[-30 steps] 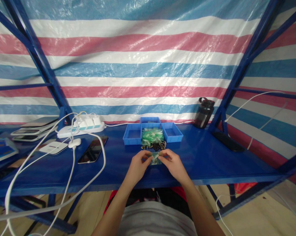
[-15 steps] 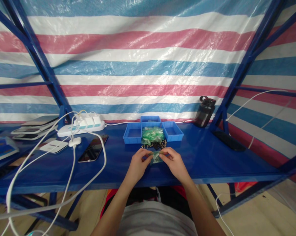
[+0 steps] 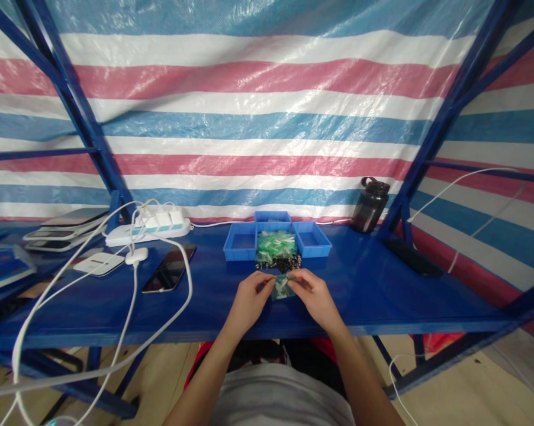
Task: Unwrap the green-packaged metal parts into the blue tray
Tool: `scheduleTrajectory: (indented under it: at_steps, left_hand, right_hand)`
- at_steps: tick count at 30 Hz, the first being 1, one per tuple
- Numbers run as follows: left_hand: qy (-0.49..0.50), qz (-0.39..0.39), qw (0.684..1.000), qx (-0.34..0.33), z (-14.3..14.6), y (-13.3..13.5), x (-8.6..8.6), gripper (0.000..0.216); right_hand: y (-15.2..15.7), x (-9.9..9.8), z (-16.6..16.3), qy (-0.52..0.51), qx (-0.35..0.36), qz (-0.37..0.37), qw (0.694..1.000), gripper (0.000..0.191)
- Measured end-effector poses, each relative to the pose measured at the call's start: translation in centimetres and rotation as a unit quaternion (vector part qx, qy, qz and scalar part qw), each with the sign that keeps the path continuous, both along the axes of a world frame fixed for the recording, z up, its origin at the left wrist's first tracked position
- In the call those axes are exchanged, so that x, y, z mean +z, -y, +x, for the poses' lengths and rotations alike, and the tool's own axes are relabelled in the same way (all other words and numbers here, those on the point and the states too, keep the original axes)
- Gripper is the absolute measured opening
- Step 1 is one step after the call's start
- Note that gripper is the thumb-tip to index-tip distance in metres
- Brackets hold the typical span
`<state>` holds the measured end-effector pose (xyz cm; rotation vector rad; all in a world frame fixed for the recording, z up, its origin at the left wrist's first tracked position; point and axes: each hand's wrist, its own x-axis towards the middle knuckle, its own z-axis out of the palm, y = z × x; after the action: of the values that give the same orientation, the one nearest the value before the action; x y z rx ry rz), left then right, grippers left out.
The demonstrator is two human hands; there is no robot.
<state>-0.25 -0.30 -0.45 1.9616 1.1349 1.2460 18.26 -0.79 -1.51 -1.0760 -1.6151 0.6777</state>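
Observation:
Between my hands is a small clear plastic bag [image 3: 283, 289] with small pieces in it, too small to make out. My left hand [image 3: 254, 291] pinches its upper left corner, and my right hand [image 3: 310, 290] pinches the upper right. Just beyond my fingers lies a pile of small dark and brass-coloured parts [image 3: 289, 262]. Behind that pile, a heap of green and whitish small pieces [image 3: 276, 244] sits among the blue bins. One blue bin [image 3: 240, 254] stands on the left, another blue bin [image 3: 314, 251] on the right, and a third blue bin [image 3: 272, 215] at the back.
A white power strip [image 3: 160, 228], looping white cables [image 3: 189, 284], a phone [image 3: 169, 271] and a white flat device [image 3: 99, 264] occupy the left of the blue table [image 3: 382, 302]. On the right are a dark bottle [image 3: 370, 207] and a black flat object [image 3: 412, 257]. Blue posts frame both sides.
The view has shifted slightly. Both hands keep their pinch on the plastic bag, which now hangs a little flatter and more open to view below the fingers.

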Motion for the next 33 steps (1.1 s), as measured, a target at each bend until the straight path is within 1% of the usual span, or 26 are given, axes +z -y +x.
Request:
scheduleTrajectory:
  at_steps: [4, 7, 13, 19, 22, 25, 28, 33]
  left_hand:
    - [0.011, 0.000, 1.000, 0.010, 0.0, -0.1, 0.0, 0.020]
    - [0.028, -0.001, 0.999, 0.024, 0.0, 0.0, 0.3, 0.021]
    - [0.018, -0.003, 1.000, 0.000, -0.1, 0.4, 0.9, 0.022]
    - [0.026, -0.001, 1.000, -0.003, 0.0, 0.4, 0.7, 0.021]
    - [0.031, 0.005, 0.999, 0.004, 0.1, 0.5, 0.8, 0.021]
    - [0.028, 0.011, 1.000, -0.005, 0.1, 0.7, 1.0, 0.021]
    - [0.023, 0.010, 1.000, -0.013, 0.1, 0.7, 0.9, 0.022]
    - [0.017, -0.002, 1.000, 0.011, 0.1, 0.4, 0.3, 0.022]
  right_hand:
    - [0.0, -0.1, 0.0, 0.001, 0.004, -0.011, 1.000, 0.021]
    - [0.1, -0.1, 0.0, 0.010, 0.011, -0.012, 1.000, 0.021]
    - [0.2, 0.1, -0.1, 0.001, 0.014, -0.020, 1.000, 0.021]
    - [0.2, 0.3, -0.1, 0.000, 0.024, -0.036, 0.999, 0.023]
    - [0.2, 0.2, 0.0, -0.004, 0.030, -0.040, 0.999, 0.023]
    - [0.2, 0.2, 0.0, -0.005, 0.031, -0.042, 0.999, 0.023]
    - [0.3, 0.4, 0.0, 0.000, 0.026, -0.047, 0.999, 0.025]
    - [0.5, 0.7, -0.1, 0.010, 0.018, -0.052, 0.998, 0.027]
